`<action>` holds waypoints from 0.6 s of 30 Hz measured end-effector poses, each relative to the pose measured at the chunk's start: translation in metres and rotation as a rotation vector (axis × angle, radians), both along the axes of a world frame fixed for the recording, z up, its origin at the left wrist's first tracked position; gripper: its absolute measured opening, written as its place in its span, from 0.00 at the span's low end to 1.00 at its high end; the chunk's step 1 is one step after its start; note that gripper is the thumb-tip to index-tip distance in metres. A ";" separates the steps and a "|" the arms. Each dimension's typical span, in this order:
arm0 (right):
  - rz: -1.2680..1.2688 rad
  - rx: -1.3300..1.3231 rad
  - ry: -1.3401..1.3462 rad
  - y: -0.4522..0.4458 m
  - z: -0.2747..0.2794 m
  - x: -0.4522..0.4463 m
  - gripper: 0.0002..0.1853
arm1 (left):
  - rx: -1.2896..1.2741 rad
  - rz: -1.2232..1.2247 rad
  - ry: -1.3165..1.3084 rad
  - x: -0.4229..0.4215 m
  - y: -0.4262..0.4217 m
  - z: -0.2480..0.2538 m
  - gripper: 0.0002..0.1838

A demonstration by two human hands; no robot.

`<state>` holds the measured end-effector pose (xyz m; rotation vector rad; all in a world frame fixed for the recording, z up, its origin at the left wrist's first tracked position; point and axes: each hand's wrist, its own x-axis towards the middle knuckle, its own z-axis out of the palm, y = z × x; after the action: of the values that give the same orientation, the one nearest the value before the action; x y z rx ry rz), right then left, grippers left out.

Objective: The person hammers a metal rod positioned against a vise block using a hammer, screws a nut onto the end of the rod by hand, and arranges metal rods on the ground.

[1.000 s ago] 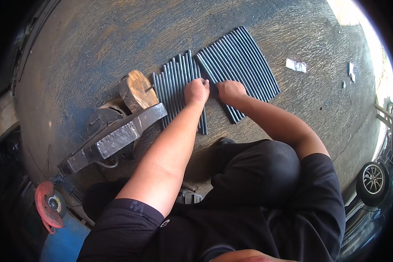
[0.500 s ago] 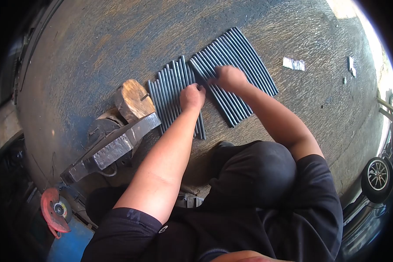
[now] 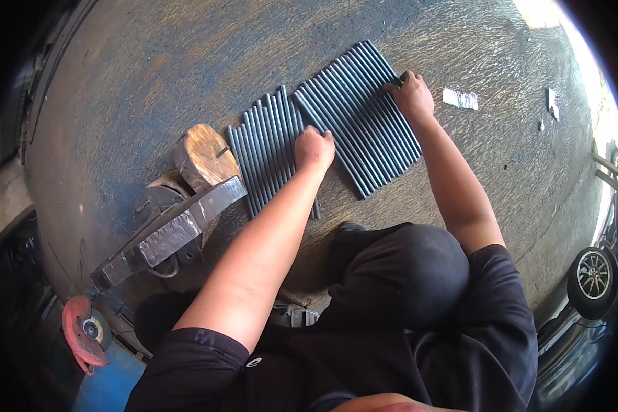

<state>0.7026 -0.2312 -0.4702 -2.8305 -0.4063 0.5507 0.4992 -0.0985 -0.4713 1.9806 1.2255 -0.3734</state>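
Dark metal rods lie side by side on the floor in two flat groups, a left group (image 3: 264,147) with uneven far ends and a wider, slanted right group (image 3: 357,117). My left hand (image 3: 314,149) is closed at the gap between them, its fingertips against the left edge of the right group. Whatever its curled fingers hold is hidden. At the far right edge of the right group, my right hand (image 3: 413,97) has its bent thumb and fingers closed on the outer rods.
An anvil-like steel block (image 3: 172,233) and a wooden block (image 3: 206,158) stand left of the rods. A red-guarded angle grinder (image 3: 86,333) is at lower left. A silvery scrap (image 3: 460,99) lies to the right on the worn floor (image 3: 151,82). A car wheel (image 3: 592,273) shows at far right.
My right hand has moved from over the middle of the right group out to its far right edge. My left hand has shifted slightly right. The right group's outer edge sits further left.
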 end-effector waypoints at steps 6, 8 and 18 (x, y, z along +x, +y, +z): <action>0.070 -0.025 0.091 -0.015 0.003 0.008 0.26 | 0.054 -0.029 0.051 0.011 -0.001 0.001 0.16; 0.074 -0.047 0.109 -0.017 0.002 0.014 0.25 | 0.027 -0.026 0.068 0.014 0.001 0.001 0.16; 0.071 -0.084 0.189 -0.027 0.005 0.033 0.22 | 0.105 -0.219 -0.017 0.078 -0.024 0.008 0.15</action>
<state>0.7356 -0.2582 -0.4648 -2.8182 -0.4585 0.8604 0.5774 -0.1221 -0.4637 2.2120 1.0388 -0.4070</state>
